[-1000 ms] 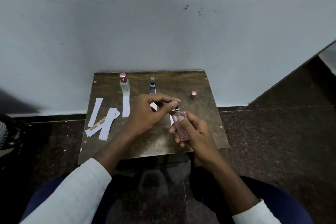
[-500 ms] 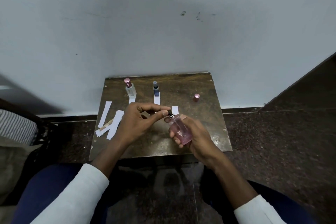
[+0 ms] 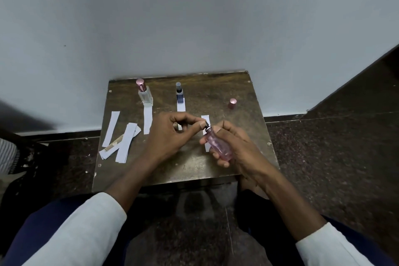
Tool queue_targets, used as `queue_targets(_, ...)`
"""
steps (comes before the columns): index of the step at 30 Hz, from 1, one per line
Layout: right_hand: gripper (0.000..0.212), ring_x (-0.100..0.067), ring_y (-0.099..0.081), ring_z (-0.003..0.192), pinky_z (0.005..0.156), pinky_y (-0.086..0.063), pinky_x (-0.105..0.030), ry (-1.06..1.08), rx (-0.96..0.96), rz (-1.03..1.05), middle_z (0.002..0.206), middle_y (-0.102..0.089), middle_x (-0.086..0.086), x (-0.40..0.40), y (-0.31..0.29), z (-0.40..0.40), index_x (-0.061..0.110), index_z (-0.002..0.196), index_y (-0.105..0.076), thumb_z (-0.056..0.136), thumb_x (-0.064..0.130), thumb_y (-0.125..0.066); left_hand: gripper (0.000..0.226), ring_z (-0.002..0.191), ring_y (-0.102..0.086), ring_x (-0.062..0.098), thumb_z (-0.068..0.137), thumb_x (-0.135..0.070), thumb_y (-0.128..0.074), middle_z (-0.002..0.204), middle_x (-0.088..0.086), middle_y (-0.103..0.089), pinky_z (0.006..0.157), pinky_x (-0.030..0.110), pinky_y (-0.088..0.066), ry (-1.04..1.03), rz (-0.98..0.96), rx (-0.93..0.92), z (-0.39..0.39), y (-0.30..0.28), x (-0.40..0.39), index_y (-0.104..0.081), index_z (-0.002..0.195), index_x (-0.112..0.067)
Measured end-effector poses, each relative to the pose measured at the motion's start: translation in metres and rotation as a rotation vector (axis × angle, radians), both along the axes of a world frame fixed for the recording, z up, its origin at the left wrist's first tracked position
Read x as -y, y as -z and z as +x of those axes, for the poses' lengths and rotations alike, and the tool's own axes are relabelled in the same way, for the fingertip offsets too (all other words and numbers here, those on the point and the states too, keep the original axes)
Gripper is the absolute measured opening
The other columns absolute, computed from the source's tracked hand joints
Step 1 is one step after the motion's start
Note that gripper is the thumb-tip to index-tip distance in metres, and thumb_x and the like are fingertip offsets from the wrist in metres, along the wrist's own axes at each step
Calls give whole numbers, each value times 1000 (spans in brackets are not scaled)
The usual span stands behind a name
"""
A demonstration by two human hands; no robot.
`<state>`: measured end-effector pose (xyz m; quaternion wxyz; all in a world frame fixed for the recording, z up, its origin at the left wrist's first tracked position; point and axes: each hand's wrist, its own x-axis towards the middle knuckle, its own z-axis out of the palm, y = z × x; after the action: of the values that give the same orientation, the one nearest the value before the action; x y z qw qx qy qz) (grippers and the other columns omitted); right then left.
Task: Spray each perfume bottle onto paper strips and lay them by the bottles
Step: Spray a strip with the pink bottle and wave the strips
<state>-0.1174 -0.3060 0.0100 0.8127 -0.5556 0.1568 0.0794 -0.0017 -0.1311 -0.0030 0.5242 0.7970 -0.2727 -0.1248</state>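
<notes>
— What does the person hold over the small dark wooden table (image 3: 248, 119)?

— The right hand (image 3: 237, 147) is wrapped around a slim pink glass perfume bottle (image 3: 219, 146), tilted with its dark nozzle toward the far left, above the table's near right part. The left hand (image 3: 166, 136) pinches that nozzle between thumb and forefinger (the other fingers curl in loosely).

— And the bottle's cap?

— A small pink metallic cap (image 3: 232, 103) stands alone on the table's far right, well apart from both hands.

— Where are the other bottles?

— Along the far edge by the pale wall (image 3: 194, 17): a clear square glass bottle with a pink cap (image 3: 144, 92) at the left, and a dark blue bottle with a grey cap (image 3: 179, 94) near the middle. A white paper strip (image 3: 148, 117) lies just in front of the clear one; another white strip (image 3: 181, 107) lies before the blue one, its near end hidden by the left hand.

— Any strip by the pink bottle?

— A third white strip (image 3: 206, 117) lies on the table under the two hands, partly covered; whether it is damp cannot be told from this height.

— And spare paper?

— A loose pile of white strips (image 3: 123, 142) sits at the table's left, one strip (image 3: 111, 128) lying apart beside it.
</notes>
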Motion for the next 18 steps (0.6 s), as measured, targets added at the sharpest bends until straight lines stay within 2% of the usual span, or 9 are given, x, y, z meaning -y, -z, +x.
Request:
queue_targets(4,16,-17,-52,52,39,-32,-20,60,-49,48,95,-76,-21,-3,-2,10,6,124,-53,111,15,-47,18,59,-56,6,91,-43,-80,72,-20,-73,57,18,-43,-62,-1,37,3,2,1,-86,93,-26)
queue_targets(6,21,-17,-52,51,38,-32,-21,66,-36,69,97,-75,-25,-2,-5,13,5,128,-53,111,15,-45,24,65,-64,17,92,-46,-77,80,-19,-78,61,29,-50,-44,-38,11,8,2,2,-86,96,-24)
queue_targets(7,23,-17,-52,51,38,-32,-21,70,-22,88,99,-74,-28,-1,-7,15,5,129,-54,111,15,-45,21,71,-68,24,94,-43,-77,85,-15,-80,65,37,-53,-26,-54,-12,11,2,1,-86,99,-24)
queue_targets(9,24,-18,-49,51,37,-31,-20,73,-5,135,101,-72,-31,2,-8,17,7,128,-55,108,18,-47,11,78,-69,30,97,-32,-79,91,-7,-81,64,44,-53,2,-66,-37,14,3,-1,-85,103,-24)
queue_targets(11,26,-17,-48,49,37,-29,-20,71,-12,182,101,-72,-31,2,-8,19,7,127,-54,106,21,-48,8,78,-67,31,97,-26,-80,92,-6,-81,60,46,-52,6,-59,-48,15,3,0,-85,103,-24)
queue_targets(15,33,-14,-48,47,35,-30,-18,62,0,290,100,-72,-29,0,-5,22,6,129,-53,103,24,-47,8,79,-68,34,97,-23,-81,94,-5,-81,62,55,-54,-6,-110,-66,15,3,1,-84,104,-22)
queue_targets(18,32,-12,-45,45,32,-30,-17,42,-10,379,99,-72,-29,0,-9,24,7,124,-56,102,26,-43,9,76,-67,34,96,-22,-81,94,-5,-81,58,54,-52,-4,-140,-62,16,3,0,-83,104,-26)
